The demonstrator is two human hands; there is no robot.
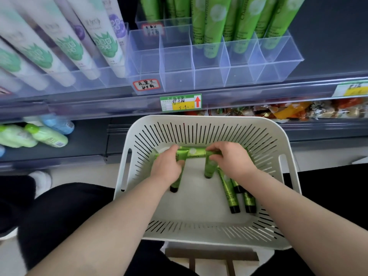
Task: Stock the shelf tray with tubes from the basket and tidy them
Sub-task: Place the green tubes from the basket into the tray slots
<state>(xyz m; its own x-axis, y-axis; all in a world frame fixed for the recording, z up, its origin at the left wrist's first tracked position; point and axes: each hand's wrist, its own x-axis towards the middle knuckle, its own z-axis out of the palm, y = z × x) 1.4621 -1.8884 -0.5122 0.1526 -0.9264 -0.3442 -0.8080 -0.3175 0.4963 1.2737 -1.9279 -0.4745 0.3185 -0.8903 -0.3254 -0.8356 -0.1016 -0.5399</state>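
Nearest us, in the white slotted basket (199, 208), a few loose green tubes (229, 193) lie beside our right forearm. Further in, our left hand (166, 166) curls round a hanging tube (175, 185), cap down, and our right hand (231, 160) grips a second tube (209, 170). A crosswise tube (196, 152) spans between both hands, its ends under our fingers. Beyond, the clear shelf tray (209, 76) holds upright green tubes (214, 22) in its right compartments.

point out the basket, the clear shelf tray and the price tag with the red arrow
basket (207, 118): head view, far rim
tray (177, 80): head view, front wall
price tag (180, 102): head view, its middle
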